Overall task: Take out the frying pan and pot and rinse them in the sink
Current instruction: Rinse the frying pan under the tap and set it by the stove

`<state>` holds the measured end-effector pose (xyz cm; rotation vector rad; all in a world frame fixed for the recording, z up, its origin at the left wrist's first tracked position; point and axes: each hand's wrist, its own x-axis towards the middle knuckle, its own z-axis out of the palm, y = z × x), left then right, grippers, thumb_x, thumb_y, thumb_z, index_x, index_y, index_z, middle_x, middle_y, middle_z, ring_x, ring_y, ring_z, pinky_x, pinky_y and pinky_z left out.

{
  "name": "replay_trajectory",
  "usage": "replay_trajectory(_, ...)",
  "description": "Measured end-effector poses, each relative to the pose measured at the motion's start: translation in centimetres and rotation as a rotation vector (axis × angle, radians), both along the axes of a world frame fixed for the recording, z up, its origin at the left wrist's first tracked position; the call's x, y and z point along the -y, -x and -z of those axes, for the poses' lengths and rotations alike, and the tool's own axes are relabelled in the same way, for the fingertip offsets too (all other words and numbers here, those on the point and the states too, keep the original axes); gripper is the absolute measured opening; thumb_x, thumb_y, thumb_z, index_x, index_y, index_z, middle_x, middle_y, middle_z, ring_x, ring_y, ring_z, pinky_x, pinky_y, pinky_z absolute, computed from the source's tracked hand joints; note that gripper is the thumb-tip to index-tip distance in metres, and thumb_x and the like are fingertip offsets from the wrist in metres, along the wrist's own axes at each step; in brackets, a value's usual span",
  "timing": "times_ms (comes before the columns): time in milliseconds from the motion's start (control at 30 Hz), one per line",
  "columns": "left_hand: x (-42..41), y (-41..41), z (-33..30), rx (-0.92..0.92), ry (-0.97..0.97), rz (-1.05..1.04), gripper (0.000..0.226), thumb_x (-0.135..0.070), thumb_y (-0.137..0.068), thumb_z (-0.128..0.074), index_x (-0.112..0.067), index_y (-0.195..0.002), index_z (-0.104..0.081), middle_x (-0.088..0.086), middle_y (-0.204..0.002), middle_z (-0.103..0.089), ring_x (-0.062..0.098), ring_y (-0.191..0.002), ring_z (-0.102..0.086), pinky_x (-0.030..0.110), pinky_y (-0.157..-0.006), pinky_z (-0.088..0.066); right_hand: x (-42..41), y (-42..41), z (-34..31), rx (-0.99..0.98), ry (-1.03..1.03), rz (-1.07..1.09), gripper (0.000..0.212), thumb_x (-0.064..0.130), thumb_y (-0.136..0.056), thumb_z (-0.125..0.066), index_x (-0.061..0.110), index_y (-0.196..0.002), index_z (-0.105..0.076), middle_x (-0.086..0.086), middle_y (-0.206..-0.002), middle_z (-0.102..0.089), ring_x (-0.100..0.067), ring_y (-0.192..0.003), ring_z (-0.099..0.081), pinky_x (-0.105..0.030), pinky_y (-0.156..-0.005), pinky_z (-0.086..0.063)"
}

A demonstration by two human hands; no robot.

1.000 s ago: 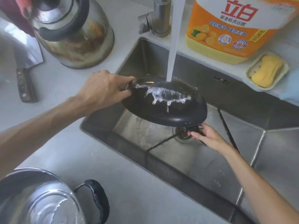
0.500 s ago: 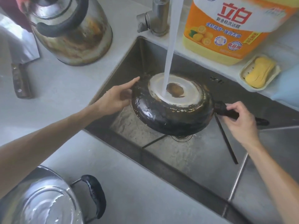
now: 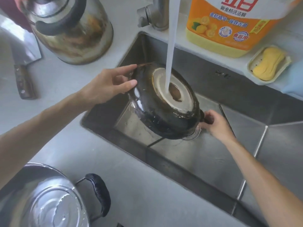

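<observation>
**Frying pan held bottom-up under the running tap**

The left hand [image 3: 108, 84] reaches in from 8 o'clock, forearm crossing the desk [image 3: 134, 185], and grasps the frying pan [image 3: 164, 102] at its upper-left rim: the forefinger lies along the top edge and the thumb presses the dark side wall, with the other fingers behind the rim. The right hand [image 3: 214, 123] comes in from 4 o'clock, low inside the sink [image 3: 205, 161], its fingers clenched around the stub of the pan's handle at the lower right of the pan.

The pan hangs over the sink basin, above the drain, touching neither floor nor wall as far as can be told. It is turned upside down and tilted, its pale ringed base facing up and toward 1 o'clock. Its long axis, rim to handle, runs from 10 o'clock down to 4 o'clock. The water stream [image 3: 170, 46] from the faucet [image 3: 157, 13] lands on the base just beside the brown centre spot.

The steel pot [image 3: 45, 202] stands on the desk at 7 o'clock, well apart from the sink, with water inside and one black handle pointing to 3 o'clock.
</observation>
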<state>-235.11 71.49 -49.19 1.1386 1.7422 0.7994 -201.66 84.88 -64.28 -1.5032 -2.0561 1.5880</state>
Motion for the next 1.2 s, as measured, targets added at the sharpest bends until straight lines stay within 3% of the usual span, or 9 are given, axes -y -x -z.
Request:
replay_trajectory(100, 1.7, 1.8, 1.3, -0.007, 0.142, 0.123, 0.06, -0.056, -0.075, -0.064, -0.062, -0.127, -0.033, -0.014, -0.09, -0.07, -0.001, -0.088, -0.062, 0.03, -0.1, -0.044, -2.4, -0.4, -2.4, 0.02, -0.174, -0.013, 0.033, 0.006, -0.071, -0.075, 0.034, -0.07, -0.057, 0.03, -0.071, -0.064, 0.008, -0.069, -0.054, -0.022, -0.076, -0.042)
replay_trajectory(267, 2.8, 2.0, 3.2, 0.009, 0.208, 0.216, 0.089, -0.034, -0.077, -0.062, -0.038, -0.148, -0.009, -0.013, -0.102, -0.068, -0.007, -0.098, -0.062, 0.008, -0.092, -0.045, -3.4, -1.0, -7.2, -0.034, -0.455, -0.07, 0.032, 0.012, -0.066, -0.08, 0.033, -0.072, -0.058, 0.011, -0.101, -0.064, 0.026, -0.085, -0.05, 0.002, -0.082, -0.034)
replay_trajectory(400, 2.1, 1.7, 2.7, 0.023, 0.167, 0.235, 0.087, -0.028, -0.078, -0.061, -0.04, -0.147, -0.01, -0.013, -0.106, -0.064, -0.008, -0.099, -0.061, 0.009, -0.094, -0.044, -2.6, -2.9, -7.7, -0.049, -0.554, -0.047, 0.02, 0.02, -0.068, -0.077, 0.019, -0.079, -0.061, 0.046, -0.098, -0.055, 0.021, -0.093, -0.051, -0.003, -0.088, -0.036)
replay_trajectory(567, 0.5, 0.6, 0.9, 0.06, -0.01, 0.302, 0.087, -0.049, -0.075, -0.067, -0.034, -0.147, -0.02, -0.01, -0.098, -0.066, 0.005, -0.091, -0.063, 0.015, -0.092, -0.047, -0.4, -3.8, -4.4, -0.07, -0.336, 0.058, 0.035, 0.013, -0.066, -0.081, 0.034, -0.065, -0.053, 0.043, -0.09, -0.061, 0.016, -0.082, -0.055, -0.005, -0.079, -0.039)
replay_trajectory(700, -0.3, -0.6, -0.5, -0.012, -0.07, 0.293, 0.085, -0.057, -0.073, -0.065, -0.031, -0.145, -0.027, 0.01, -0.095, -0.066, 0.017, -0.085, -0.064, 0.02, -0.091, -0.05, 0.9, -3.4, -1.5, -0.076, -0.074, 0.042, 0.046, 0.061, -0.05, -0.074, 0.025, -0.069, -0.053, 0.021, -0.072, -0.067, -0.002, -0.066, -0.054, -0.022, -0.068, -0.043)
replay_trajectory(800, -0.2, -1.0, -0.9, -0.024, 0.001, 0.196, 0.06, -0.053, -0.074, -0.062, -0.054, -0.129, -0.038, -0.009, -0.076, -0.067, 0.001, -0.073, -0.062, 0.011, -0.082, -0.049, 0.9, -3.0, -1.0, -0.043, -0.025, -0.056, 0.058, 0.075, -0.042, -0.07, 0.028, -0.073, -0.055, 0.017, -0.068, -0.066, -0.001, -0.062, -0.053, -0.023, -0.065, -0.042)
replay_trajectory(867, 0.5, -0.6, -0.7, 0.01, 0.093, 0.156, 0.042, -0.057, -0.07, -0.061, -0.072, -0.105, -0.044, -0.017, -0.07, -0.068, -0.003, -0.067, -0.061, 0.007, -0.074, -0.049, 0.0, -2.7, -1.6, -0.035, -0.015, -0.079, 0.047, 0.063, -0.05, -0.076, 0.029, -0.075, -0.056, 0.017, -0.074, -0.068, -0.004, -0.071, -0.057, -0.023, -0.076, -0.045)
replay_trajectory(967, 2.0, 0.3, 0.5, 0.164, 0.255, 0.129, 0.061, -0.063, -0.062, -0.065, -0.057, -0.118, -0.041, -0.015, -0.078, -0.073, -0.001, -0.071, -0.065, 0.011, -0.071, -0.052, -2.2, -2.6, -3.0, 0.007, -0.103, -0.094, 0.026, 0.017, -0.071, -0.078, 0.03, -0.075, -0.055, 0.028, -0.078, -0.069, 0.0, -0.08, -0.059, -0.029, -0.088, -0.043)
replay_trajectory(1200, 3.5, 1.0, 3.0, 0.222, 0.24, 0.103, 0.076, -0.02, -0.083, -0.062, -0.041, -0.146, -0.023, -0.003, -0.115, -0.07, 0.01, -0.112, -0.062, 0.022, -0.099, -0.047, -3.6, -2.5, -9.2, -0.04, -0.491, -0.1, 0.02, 0.015, -0.068, -0.079, 0.009, -0.085, -0.071, 0.016, -0.104, -0.063, 0.031, -0.084, -0.049, 0.006, -0.08, -0.032)
